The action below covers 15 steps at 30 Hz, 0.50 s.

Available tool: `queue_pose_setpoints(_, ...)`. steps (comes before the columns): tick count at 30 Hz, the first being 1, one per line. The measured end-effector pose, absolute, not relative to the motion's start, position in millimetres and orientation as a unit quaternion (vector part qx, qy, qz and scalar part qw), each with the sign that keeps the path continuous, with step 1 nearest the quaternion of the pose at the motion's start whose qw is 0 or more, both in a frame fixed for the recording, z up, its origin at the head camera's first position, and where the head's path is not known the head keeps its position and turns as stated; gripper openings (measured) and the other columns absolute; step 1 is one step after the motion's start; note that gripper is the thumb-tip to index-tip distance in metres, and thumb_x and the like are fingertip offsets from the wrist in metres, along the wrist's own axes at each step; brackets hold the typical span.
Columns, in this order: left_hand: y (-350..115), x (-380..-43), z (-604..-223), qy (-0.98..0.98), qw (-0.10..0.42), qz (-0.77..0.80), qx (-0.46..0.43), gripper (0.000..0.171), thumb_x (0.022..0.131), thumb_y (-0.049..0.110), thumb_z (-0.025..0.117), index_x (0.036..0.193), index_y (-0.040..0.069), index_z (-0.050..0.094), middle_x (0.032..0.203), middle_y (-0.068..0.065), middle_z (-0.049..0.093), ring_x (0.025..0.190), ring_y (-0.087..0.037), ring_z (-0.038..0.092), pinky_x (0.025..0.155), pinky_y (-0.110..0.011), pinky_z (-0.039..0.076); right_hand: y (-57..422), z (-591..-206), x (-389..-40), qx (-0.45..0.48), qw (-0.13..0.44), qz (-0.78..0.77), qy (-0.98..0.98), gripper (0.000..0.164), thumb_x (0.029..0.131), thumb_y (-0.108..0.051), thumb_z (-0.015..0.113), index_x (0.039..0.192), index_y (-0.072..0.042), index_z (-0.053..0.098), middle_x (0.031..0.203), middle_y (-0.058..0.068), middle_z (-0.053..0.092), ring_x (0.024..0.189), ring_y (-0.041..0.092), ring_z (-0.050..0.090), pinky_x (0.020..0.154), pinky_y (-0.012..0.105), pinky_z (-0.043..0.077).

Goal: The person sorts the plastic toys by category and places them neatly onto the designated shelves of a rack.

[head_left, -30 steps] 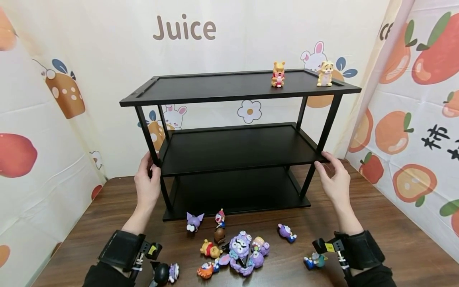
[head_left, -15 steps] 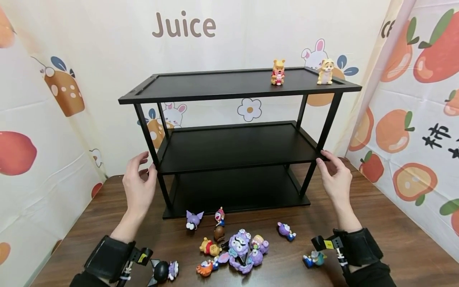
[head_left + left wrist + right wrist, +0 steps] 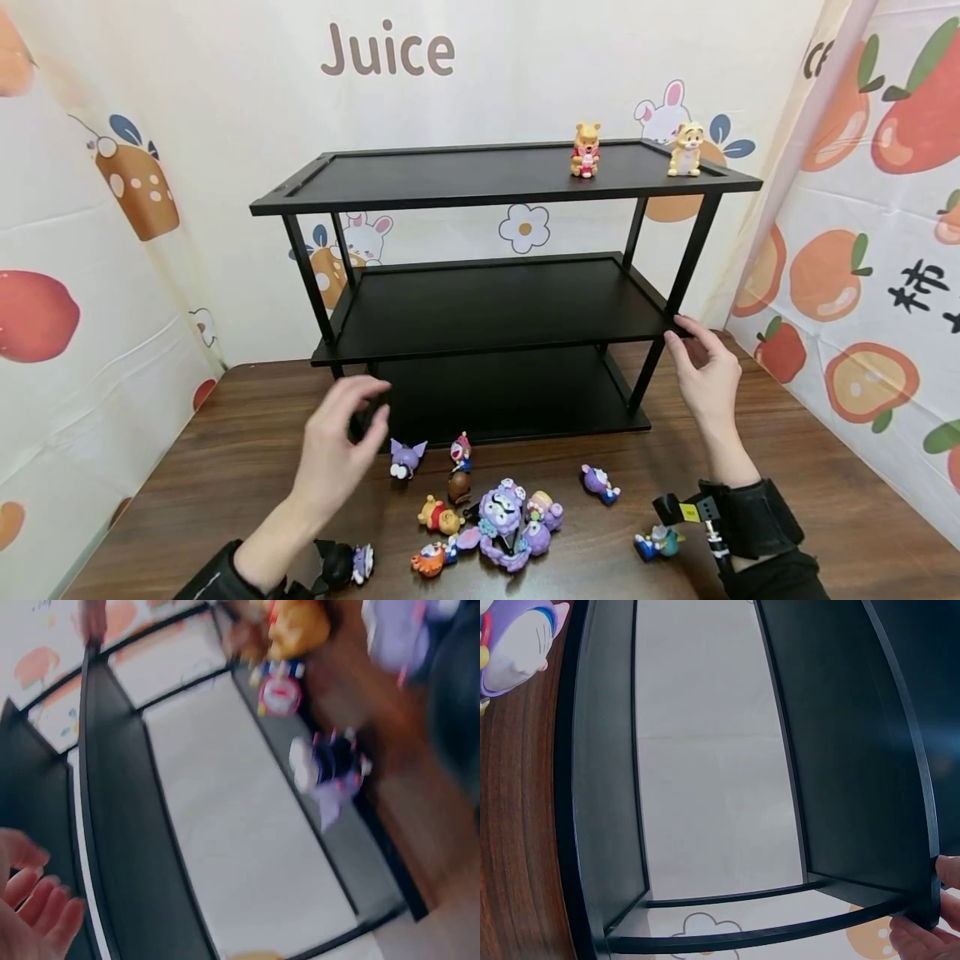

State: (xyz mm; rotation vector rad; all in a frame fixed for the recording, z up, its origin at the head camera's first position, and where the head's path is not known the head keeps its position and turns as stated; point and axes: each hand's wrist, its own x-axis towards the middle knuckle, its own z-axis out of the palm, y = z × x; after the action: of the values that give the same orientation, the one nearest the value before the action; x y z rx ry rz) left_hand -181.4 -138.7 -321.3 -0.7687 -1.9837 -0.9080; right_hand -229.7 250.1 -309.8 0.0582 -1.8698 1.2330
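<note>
Your left hand (image 3: 337, 454) off shelf (image 3: 480, 304) now: dropped from its left front post, down before its lower left corner, fingers loosely bent, nothing in them. Your right hand (image 3: 703, 367) unchanged, pinching middle-tier corner at shelf's right front. Shelf upright on desk (image 3: 172, 492), bear (image 3: 585, 151) and yellow toy (image 3: 685, 152) unmoved up top, right side. Purple toy (image 3: 406, 459), in front of shelf, nearest your left hand. Looks like just one hand steadying shelf, other free.

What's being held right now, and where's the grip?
The right hand pinches the black middle shelf at its front right corner. The left hand holds nothing.
</note>
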Motion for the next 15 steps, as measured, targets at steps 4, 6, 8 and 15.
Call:
queue_pose_setpoints(4, -127, -174, -335, -0.831, 0.275, -0.315, -0.367, 0.031, 0.072, -0.005, 0.066, 0.100, 0.007, 0.059, 0.100, 0.001, 0.057, 0.092, -0.011, 0.053, 0.074, -0.026, 0.047, 250, -309, -228, 0.019, 0.433, 0.490, -0.756, 0.025, 0.082, -0.001, 0.060, 0.105, 0.008, 0.061, 0.105, 0.024, 0.058, 0.076, -0.012, 0.053, 0.070, 0.006, 0.040)
queue_pose_setpoints(6, -124, -173, -342, -0.843, 0.218, -0.297, -0.393, 0.030, 0.074, -0.003, 0.067, 0.100, 0.009, 0.059, 0.100, 0.003, 0.056, 0.092, -0.009, 0.053, 0.075, -0.025, 0.047, 250, -309, -228, 0.019, 0.433, 0.491, -0.755, 0.025, 0.082, 0.000, 0.059, 0.105, 0.008, 0.061, 0.105, 0.023, 0.059, 0.076, -0.012, 0.053, 0.070, 0.006, 0.040)
queue_pose_setpoints(8, -122, -173, -347, -0.852, 0.164, -0.283, -0.409, 0.029, 0.076, -0.002, 0.066, 0.101, 0.011, 0.059, 0.100, 0.004, 0.056, 0.092, -0.009, 0.054, 0.075, -0.024, 0.046, 249, -308, -227, 0.018, 0.434, 0.489, -0.756, 0.024, 0.082, 0.000, 0.059, 0.105, 0.008, 0.061, 0.105, 0.023, 0.059, 0.076, -0.012, 0.053, 0.070, 0.006, 0.040)
queue_pose_setpoints(15, -117, -171, -356, -0.879, 0.023, -0.218, -0.423, 0.023, 0.077, 0.001, 0.065, 0.100, 0.007, 0.062, 0.098, 0.002, 0.057, 0.086, -0.009, 0.055, 0.071, -0.020, 0.046, 251, -309, -231, 0.027, 0.434, 0.502, -0.747, 0.026, 0.081, -0.001, 0.061, 0.105, 0.010, 0.060, 0.103, 0.024, 0.059, 0.076, -0.009, 0.054, 0.068, 0.007, 0.040)
